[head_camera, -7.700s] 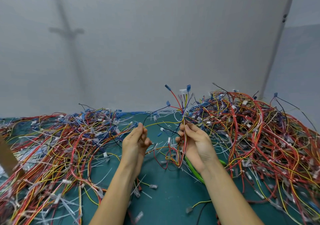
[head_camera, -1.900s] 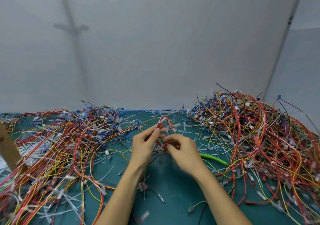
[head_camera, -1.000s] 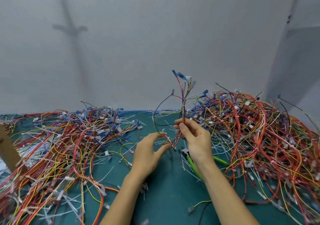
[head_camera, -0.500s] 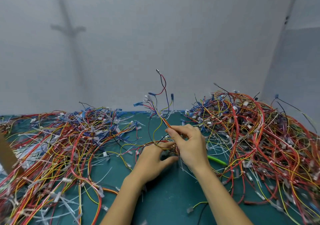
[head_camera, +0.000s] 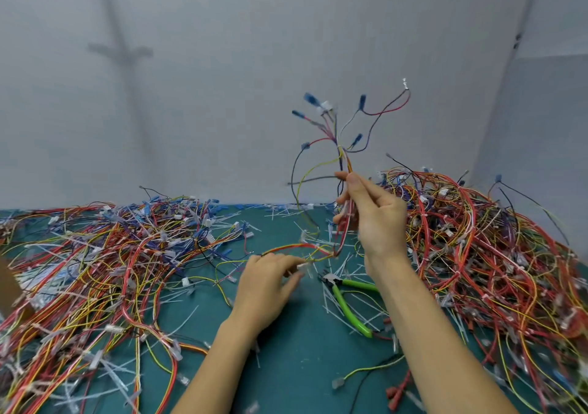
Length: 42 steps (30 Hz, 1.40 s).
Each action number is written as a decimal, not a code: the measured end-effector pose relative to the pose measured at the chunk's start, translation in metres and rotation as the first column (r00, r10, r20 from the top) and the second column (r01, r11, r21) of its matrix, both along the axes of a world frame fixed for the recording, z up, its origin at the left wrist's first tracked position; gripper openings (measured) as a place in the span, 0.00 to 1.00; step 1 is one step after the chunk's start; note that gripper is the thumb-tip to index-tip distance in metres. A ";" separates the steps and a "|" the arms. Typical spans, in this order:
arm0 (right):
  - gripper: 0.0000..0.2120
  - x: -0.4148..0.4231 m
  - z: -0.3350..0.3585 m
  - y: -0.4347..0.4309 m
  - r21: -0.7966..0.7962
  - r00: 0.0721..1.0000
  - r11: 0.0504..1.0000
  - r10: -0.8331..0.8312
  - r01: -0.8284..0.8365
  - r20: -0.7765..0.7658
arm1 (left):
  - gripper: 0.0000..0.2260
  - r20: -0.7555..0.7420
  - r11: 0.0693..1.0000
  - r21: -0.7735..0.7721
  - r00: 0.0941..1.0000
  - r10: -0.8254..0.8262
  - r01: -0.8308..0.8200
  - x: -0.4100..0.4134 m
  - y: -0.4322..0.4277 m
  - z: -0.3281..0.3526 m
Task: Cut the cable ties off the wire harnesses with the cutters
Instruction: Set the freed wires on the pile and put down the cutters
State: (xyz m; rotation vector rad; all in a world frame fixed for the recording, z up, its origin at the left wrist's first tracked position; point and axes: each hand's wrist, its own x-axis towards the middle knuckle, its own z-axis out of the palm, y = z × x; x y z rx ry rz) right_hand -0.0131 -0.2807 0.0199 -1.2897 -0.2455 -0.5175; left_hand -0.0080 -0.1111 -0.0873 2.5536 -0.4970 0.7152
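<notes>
My right hand [head_camera: 375,219] holds a wire harness [head_camera: 342,155] upright, pinching its bundle between thumb and fingers; blue-tipped ends fan out above it. The harness's lower end curves down and left to my left hand [head_camera: 267,286], which pinches its wires and a small white connector [head_camera: 302,267] low over the table. The green-handled cutters [head_camera: 346,299] lie on the teal mat [head_camera: 302,366] between my forearms, in neither hand, jaws pointing left.
A big heap of red, yellow and blue harnesses [head_camera: 95,260] covers the left of the table and another heap [head_camera: 493,254] the right. Cut white cable ties [head_camera: 337,270] litter the mat around the cutters. A grey wall stands behind.
My right hand has lifted the harness up and to the right, so its ends now stand high. My left hand has slid down along the wires to the lower end.
</notes>
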 end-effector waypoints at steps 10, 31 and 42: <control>0.13 0.029 0.058 -0.028 0.102 0.970 0.986 -0.105 0.130 -0.221 | 0.24 0.108 0.872 -0.034 0.866 0.489 -0.488 0.000 0.000 0.018; 0.17 0.046 0.017 -0.025 -0.949 0.987 0.315 -0.161 0.025 -0.027 | 0.06 -0.169 0.809 -0.586 0.983 -0.077 -0.038 0.030 -0.075 0.092; 0.26 0.035 -0.006 -0.042 -0.841 0.956 0.513 -0.292 0.170 0.016 | 0.15 -0.416 0.929 -0.355 0.873 -0.256 0.103 0.021 0.012 0.062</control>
